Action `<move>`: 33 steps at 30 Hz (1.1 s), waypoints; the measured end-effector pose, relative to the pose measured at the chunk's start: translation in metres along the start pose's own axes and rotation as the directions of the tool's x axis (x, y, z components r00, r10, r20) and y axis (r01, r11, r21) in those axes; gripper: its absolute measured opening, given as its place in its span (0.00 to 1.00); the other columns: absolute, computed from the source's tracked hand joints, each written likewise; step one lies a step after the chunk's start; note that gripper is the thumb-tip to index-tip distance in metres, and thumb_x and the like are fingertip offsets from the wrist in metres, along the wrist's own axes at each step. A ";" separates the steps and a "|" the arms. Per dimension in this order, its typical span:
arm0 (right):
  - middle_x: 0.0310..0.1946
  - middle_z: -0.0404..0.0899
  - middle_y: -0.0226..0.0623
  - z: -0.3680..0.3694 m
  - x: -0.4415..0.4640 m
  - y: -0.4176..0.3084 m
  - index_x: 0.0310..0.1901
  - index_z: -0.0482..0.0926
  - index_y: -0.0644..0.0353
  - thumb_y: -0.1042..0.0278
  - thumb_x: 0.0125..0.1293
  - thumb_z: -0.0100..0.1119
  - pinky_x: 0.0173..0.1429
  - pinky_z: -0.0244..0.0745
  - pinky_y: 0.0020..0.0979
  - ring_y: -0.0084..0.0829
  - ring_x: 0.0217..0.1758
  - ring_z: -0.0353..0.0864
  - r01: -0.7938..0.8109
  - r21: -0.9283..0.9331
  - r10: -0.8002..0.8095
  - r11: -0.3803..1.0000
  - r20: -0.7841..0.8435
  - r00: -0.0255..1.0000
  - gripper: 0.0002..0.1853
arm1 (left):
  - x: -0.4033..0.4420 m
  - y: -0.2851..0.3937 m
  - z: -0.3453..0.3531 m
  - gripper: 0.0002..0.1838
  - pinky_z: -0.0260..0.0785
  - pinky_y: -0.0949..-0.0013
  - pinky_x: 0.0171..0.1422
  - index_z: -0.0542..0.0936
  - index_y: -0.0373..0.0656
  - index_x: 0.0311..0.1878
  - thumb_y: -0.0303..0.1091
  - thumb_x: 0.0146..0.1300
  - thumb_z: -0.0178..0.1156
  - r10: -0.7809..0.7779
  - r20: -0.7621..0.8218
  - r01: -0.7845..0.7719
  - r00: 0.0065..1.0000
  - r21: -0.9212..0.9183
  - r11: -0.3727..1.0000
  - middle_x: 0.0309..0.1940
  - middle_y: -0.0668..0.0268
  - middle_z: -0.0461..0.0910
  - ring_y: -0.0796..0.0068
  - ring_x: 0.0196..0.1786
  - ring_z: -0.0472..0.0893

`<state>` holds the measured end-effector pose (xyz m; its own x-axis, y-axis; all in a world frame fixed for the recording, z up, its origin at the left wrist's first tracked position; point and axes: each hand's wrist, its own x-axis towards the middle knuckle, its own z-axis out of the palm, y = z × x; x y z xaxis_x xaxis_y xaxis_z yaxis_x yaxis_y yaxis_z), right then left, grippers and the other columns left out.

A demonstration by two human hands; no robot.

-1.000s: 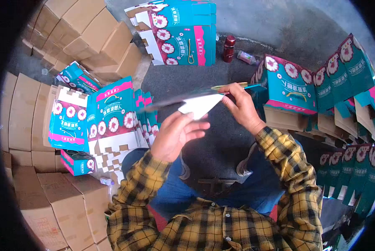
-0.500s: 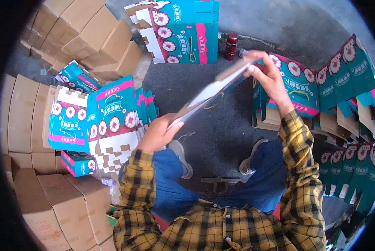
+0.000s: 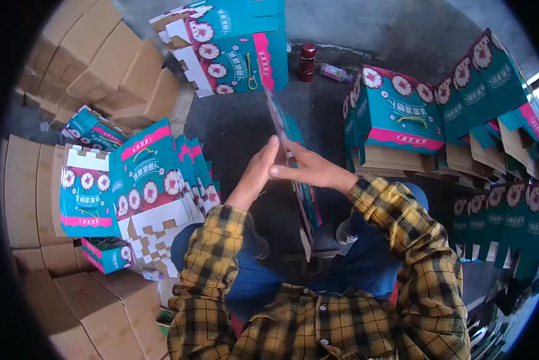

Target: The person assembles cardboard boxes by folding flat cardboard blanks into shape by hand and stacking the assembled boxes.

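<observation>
Between my hands stands a printed teal and pink cardboard box (image 3: 306, 207), flattened and turned nearly edge-on to me. My left hand (image 3: 258, 173) presses along its left side, fingers straight and together. From the right, my right hand (image 3: 314, 168) bears against it, with the thumb stretched toward my left hand. The box's upper part reaches above my fingers and its lower part hangs over the dark floor between my knees. My palms and some right fingertips are hidden.
Flattened printed boxes (image 3: 146, 186) lean in a stack at left, beside brown cartons (image 3: 95, 300). More printed boxes stand at the back (image 3: 239, 57) and right (image 3: 401, 111). A dark red bottle (image 3: 306, 62) and a clear plastic bottle (image 3: 336, 72) are on the floor (image 3: 221, 123).
The box has swung from a slanted, raised position to upright in front of me. My right hand came down and left; my left hand shifted right and up. The view moved slightly.
</observation>
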<state>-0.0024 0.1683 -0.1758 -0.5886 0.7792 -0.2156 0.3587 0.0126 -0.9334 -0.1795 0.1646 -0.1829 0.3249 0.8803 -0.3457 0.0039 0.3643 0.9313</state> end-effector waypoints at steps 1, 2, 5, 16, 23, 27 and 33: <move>0.63 0.65 0.59 -0.001 -0.002 0.001 0.68 0.57 0.70 0.32 0.63 0.55 0.70 0.60 0.40 0.45 0.68 0.66 -0.006 0.001 0.006 1.000 -0.008 1.000 0.48 | 0.001 0.000 0.002 0.31 0.71 0.70 0.51 0.75 0.38 0.56 0.60 0.71 0.45 0.005 0.005 -0.005 1.000 0.010 1.000 0.46 0.62 0.78 0.76 0.48 0.77; 0.62 0.66 0.59 -0.001 -0.003 0.002 0.68 0.57 0.71 0.33 0.63 0.55 0.69 0.61 0.40 0.45 0.67 0.66 0.057 -0.012 -0.057 0.998 -0.030 0.998 0.48 | 0.003 -0.003 0.004 0.31 0.71 0.70 0.51 0.75 0.38 0.56 0.60 0.71 0.45 0.002 0.012 -0.002 1.000 0.010 1.000 0.46 0.62 0.78 0.76 0.48 0.77; 0.61 0.68 0.60 0.005 -0.002 0.012 0.67 0.59 0.72 0.33 0.63 0.55 0.68 0.62 0.39 0.47 0.67 0.67 0.109 -0.059 -0.113 0.992 -0.071 0.991 0.48 | 0.006 -0.018 0.002 0.30 0.72 0.71 0.47 0.74 0.39 0.57 0.58 0.72 0.44 -0.014 -0.108 0.022 0.994 0.072 0.997 0.44 0.64 0.78 0.76 0.46 0.78; 0.58 0.72 0.60 -0.005 -0.010 0.011 0.69 0.57 0.68 0.42 0.64 0.52 0.64 0.66 0.38 0.49 0.62 0.72 -0.065 -0.001 0.065 0.998 -0.084 0.994 0.42 | 0.016 -0.022 0.009 0.33 0.68 0.60 0.52 0.73 0.47 0.57 0.68 0.67 0.46 -0.112 -0.132 0.117 0.985 0.028 0.993 0.47 0.68 0.75 0.75 0.49 0.75; 0.53 0.76 0.56 -0.010 -0.009 0.021 0.68 0.60 0.66 0.51 0.64 0.50 0.62 0.69 0.37 0.46 0.58 0.76 -0.087 0.029 0.087 0.996 -0.010 0.996 0.35 | 0.020 -0.030 0.010 0.37 0.66 0.57 0.55 0.71 0.47 0.59 0.71 0.64 0.46 -0.146 -0.144 0.159 0.979 0.081 0.984 0.48 0.67 0.74 0.73 0.51 0.74; 0.51 0.77 0.52 -0.003 -0.011 0.018 0.67 0.62 0.63 0.54 0.65 0.49 0.60 0.69 0.37 0.44 0.55 0.77 0.017 0.151 -0.006 0.988 -0.070 0.998 0.32 | 0.019 -0.026 0.014 0.38 0.66 0.52 0.58 0.67 0.47 0.63 0.70 0.64 0.49 -0.137 -0.139 0.144 0.981 0.044 0.989 0.55 0.64 0.72 0.68 0.57 0.73; 0.48 0.77 0.56 -0.008 -0.016 0.018 0.64 0.64 0.67 0.54 0.64 0.47 0.57 0.70 0.39 0.48 0.53 0.77 -0.013 0.098 0.023 0.995 -0.110 0.994 0.31 | 0.016 -0.018 0.025 0.43 0.65 0.50 0.60 0.63 0.45 0.67 0.72 0.63 0.48 -0.119 -0.103 0.125 0.988 0.059 0.990 0.60 0.59 0.69 0.63 0.62 0.70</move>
<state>0.0190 0.1612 -0.1870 -0.4970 0.8433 -0.2047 0.2937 -0.0585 -0.9541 -0.1507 0.1645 -0.2026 0.2227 0.8575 -0.4639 0.1000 0.4532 0.8858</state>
